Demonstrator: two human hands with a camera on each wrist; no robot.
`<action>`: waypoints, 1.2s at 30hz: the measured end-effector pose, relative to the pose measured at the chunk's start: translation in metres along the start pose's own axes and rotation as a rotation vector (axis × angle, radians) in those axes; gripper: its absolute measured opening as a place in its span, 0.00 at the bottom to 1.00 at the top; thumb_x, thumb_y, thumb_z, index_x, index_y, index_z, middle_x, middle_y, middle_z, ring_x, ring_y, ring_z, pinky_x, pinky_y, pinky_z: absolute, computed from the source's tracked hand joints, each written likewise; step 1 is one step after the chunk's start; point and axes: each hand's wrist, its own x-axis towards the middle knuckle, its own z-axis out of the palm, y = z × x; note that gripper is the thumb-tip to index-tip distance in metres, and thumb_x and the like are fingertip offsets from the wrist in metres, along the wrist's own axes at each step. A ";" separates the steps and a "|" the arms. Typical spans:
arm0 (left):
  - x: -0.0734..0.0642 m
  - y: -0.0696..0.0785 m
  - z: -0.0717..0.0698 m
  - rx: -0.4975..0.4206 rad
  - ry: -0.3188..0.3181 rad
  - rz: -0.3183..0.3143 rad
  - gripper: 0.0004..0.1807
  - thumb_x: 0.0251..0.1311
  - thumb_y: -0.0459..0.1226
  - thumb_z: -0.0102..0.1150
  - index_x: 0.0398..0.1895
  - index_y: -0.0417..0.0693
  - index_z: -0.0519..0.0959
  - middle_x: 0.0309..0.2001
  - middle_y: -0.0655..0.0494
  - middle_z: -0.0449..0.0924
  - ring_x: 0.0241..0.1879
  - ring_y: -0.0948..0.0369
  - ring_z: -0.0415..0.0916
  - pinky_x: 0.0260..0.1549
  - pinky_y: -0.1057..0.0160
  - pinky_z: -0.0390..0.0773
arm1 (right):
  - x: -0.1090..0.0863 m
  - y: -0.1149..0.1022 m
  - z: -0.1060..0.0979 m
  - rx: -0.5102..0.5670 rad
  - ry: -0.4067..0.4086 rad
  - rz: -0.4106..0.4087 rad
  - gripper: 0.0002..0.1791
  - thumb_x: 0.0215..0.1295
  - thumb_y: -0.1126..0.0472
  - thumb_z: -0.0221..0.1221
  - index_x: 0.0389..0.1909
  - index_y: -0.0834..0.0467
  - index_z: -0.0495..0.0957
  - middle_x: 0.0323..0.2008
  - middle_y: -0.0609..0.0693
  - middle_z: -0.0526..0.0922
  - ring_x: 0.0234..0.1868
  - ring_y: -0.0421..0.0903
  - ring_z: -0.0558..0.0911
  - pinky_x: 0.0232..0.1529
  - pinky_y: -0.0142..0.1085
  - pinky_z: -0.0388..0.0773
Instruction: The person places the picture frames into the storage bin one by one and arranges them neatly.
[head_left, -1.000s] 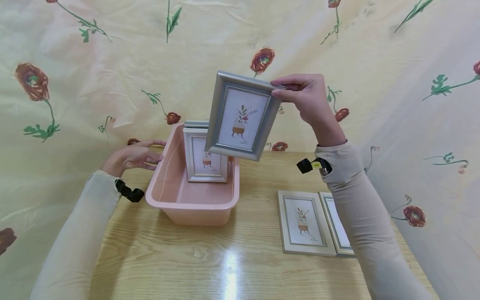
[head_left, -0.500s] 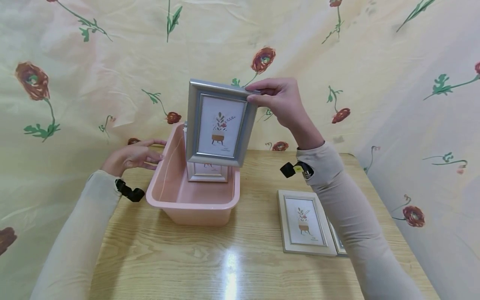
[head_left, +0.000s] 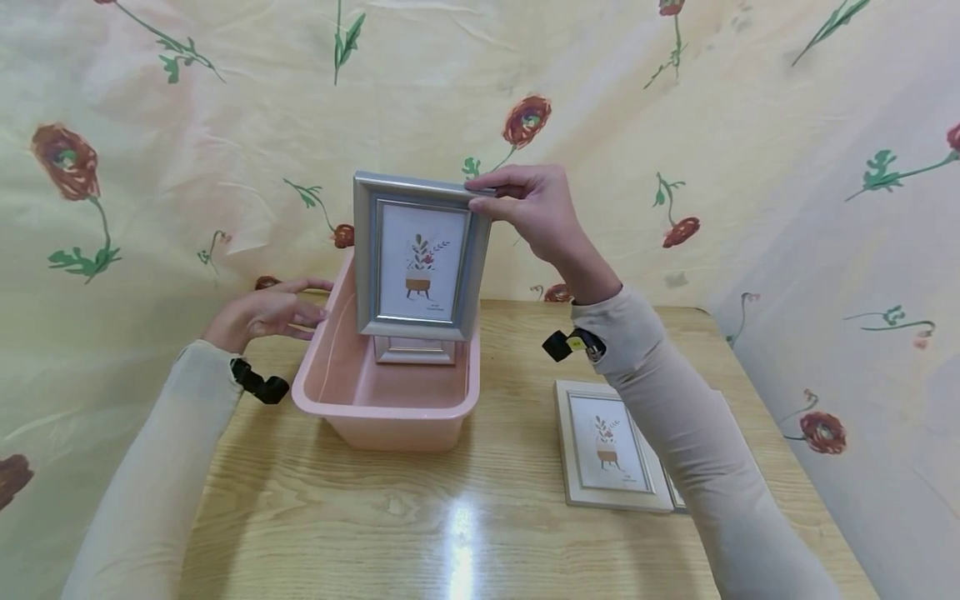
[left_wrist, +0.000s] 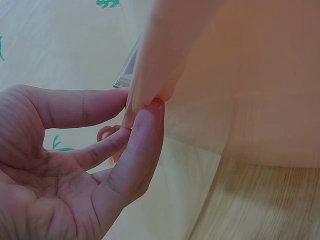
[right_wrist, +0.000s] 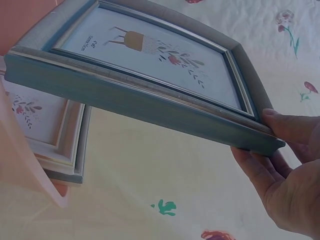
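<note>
My right hand [head_left: 536,208] pinches the top right corner of a grey-blue picture frame [head_left: 420,258], thumb in front and fingers behind. The picture frame hangs nearly upright over a pink plastic basin [head_left: 386,412]. Behind it, a whitish picture frame [head_left: 415,351] stands inside the basin, mostly hidden in the head view; the right wrist view shows its corner [right_wrist: 70,150] with a grey one behind it. At the basin's left rim is my left hand [head_left: 266,315]. In the left wrist view its thumb and fingers pinch the pink rim [left_wrist: 150,75] between them.
On the wooden table [head_left: 375,525], a cream picture frame [head_left: 607,442] lies face up to the right. Another picture frame [head_left: 672,483] beside it is largely covered by my right forearm. A flower-patterned sheet [head_left: 420,83] hangs behind the table and along its sides.
My right hand has carried the grey-blue picture frame left and slightly down over the basin, and its tilt has lessened. It now covers most of the whitish one. The left hand stays at the rim.
</note>
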 end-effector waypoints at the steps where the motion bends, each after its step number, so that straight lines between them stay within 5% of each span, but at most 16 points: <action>1: 0.000 0.000 0.000 0.001 0.000 0.000 0.43 0.73 0.34 0.54 0.83 0.48 0.42 0.61 0.50 0.72 0.46 0.63 0.81 0.52 0.59 0.83 | 0.001 0.000 0.001 -0.001 -0.001 -0.002 0.09 0.57 0.77 0.68 0.39 0.70 0.88 0.35 0.49 0.90 0.34 0.40 0.87 0.38 0.31 0.86; 13: -0.003 0.001 0.002 0.015 0.004 -0.011 0.43 0.72 0.35 0.54 0.83 0.49 0.41 0.69 0.42 0.65 0.46 0.63 0.81 0.55 0.56 0.82 | -0.005 0.014 0.004 -0.174 -0.062 0.053 0.10 0.60 0.71 0.69 0.43 0.68 0.88 0.41 0.52 0.90 0.38 0.41 0.86 0.40 0.30 0.83; 23: -0.002 0.000 0.001 0.002 -0.005 0.011 0.43 0.72 0.33 0.54 0.83 0.47 0.42 0.57 0.55 0.75 0.45 0.65 0.81 0.51 0.59 0.82 | -0.012 0.036 -0.002 -0.203 -0.110 0.136 0.11 0.62 0.69 0.68 0.45 0.66 0.87 0.41 0.53 0.89 0.38 0.41 0.85 0.39 0.31 0.83; 36: -0.001 0.000 -0.001 0.014 0.006 -0.004 0.43 0.73 0.35 0.54 0.83 0.49 0.42 0.62 0.50 0.71 0.46 0.63 0.81 0.54 0.56 0.83 | -0.020 0.054 0.005 -0.221 -0.175 0.208 0.10 0.61 0.71 0.68 0.44 0.66 0.87 0.42 0.56 0.88 0.40 0.41 0.85 0.41 0.30 0.82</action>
